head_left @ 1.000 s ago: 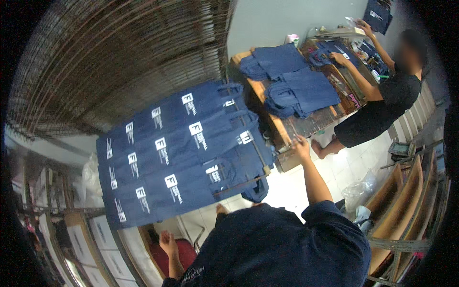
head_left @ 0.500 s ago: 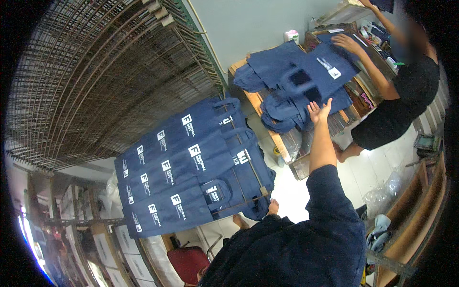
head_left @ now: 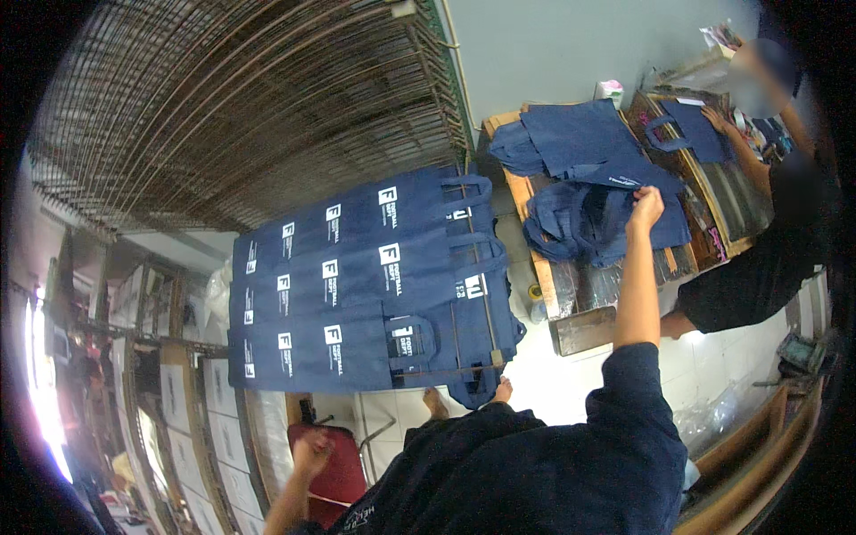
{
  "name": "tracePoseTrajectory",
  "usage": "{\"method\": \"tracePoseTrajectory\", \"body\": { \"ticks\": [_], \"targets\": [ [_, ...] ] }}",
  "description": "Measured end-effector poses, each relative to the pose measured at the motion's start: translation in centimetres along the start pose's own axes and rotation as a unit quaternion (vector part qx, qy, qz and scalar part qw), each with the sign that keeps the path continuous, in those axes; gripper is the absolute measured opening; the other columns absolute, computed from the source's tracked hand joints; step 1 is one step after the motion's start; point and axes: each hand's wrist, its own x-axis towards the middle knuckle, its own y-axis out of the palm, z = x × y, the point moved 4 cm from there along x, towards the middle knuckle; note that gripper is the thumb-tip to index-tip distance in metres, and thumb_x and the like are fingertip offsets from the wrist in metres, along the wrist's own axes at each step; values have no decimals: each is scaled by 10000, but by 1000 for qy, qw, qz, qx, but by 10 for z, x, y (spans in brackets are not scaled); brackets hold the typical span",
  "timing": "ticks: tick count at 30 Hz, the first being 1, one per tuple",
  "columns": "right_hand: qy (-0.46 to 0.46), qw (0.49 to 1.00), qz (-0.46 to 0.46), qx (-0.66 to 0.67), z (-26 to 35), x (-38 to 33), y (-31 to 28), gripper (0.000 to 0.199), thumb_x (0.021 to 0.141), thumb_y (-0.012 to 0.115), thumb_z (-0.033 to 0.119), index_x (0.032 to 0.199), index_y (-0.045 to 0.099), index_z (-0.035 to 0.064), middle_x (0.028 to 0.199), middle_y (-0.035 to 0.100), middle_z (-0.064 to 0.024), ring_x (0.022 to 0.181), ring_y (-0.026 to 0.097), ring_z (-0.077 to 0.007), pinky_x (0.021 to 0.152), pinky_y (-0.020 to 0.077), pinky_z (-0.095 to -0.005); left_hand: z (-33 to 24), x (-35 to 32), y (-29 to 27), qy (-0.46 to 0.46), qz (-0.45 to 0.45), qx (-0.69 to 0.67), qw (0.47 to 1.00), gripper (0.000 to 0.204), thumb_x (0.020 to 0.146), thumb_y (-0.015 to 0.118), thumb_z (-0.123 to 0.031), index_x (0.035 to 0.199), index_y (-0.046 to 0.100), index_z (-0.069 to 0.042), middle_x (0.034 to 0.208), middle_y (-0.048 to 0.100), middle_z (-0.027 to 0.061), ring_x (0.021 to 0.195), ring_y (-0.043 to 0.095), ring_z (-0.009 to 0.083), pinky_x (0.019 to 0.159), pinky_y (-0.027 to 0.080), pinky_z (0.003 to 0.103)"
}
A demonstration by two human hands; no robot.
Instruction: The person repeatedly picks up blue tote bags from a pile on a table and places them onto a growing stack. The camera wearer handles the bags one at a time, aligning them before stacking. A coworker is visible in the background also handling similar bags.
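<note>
My right hand point(head_left: 648, 211), arm stretched forward, pinches the edge of a printed navy tote bag point(head_left: 624, 171). The bag is bent and partly lifted over other navy bags point(head_left: 557, 218) on the wooden table. At the lower left, my left hand point(head_left: 312, 453) hangs above a red chair point(head_left: 337, 468), its fingers curled and no object visible in it. Between my hands lie rows of overlapping navy tote bags point(head_left: 361, 294) with white prints, spread on a wire rack, their handles toward the right.
Many wire racks point(head_left: 267, 116) rise at the upper left. A co-worker point(head_left: 785, 232) stands at the right with a hand on another navy bag point(head_left: 700, 129). Flat navy pieces point(head_left: 580, 134) lie on the wooden table point(head_left: 580, 325). Shelving with white boxes point(head_left: 223, 388) lines the lower left.
My right hand has gone from open palm to gripping a bag. My left hand has come into view. The co-worker's hand moved back from the printed bag to the far table.
</note>
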Motion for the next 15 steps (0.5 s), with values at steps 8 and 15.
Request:
{"method": "tracePoseTrajectory", "body": {
  "ticks": [8, 15],
  "targets": [
    [38, 860, 457, 225, 195, -83, 53, 334, 797, 477, 185, 1068, 536, 0, 1015, 592, -71, 899, 569, -184, 810, 433, -308, -178, 132, -79, 295, 73, 57, 951, 382, 769, 661, -244, 1106, 588, -78, 1002, 614, 144, 915, 610, 273, 793, 486, 359],
    [159, 743, 557, 335, 250, -162, 49, 430, 797, 526, 249, 1135, 501, -16, 1099, 563, -125, 982, 544, -246, 861, 433, -390, -296, 161, 112, -81, 398, -636, 656, 1049, 695, 261, -830, 1405, 164, -65, 1445, 155, 195, 1329, 168, 352, 1011, 210, 576]
  ]
}}
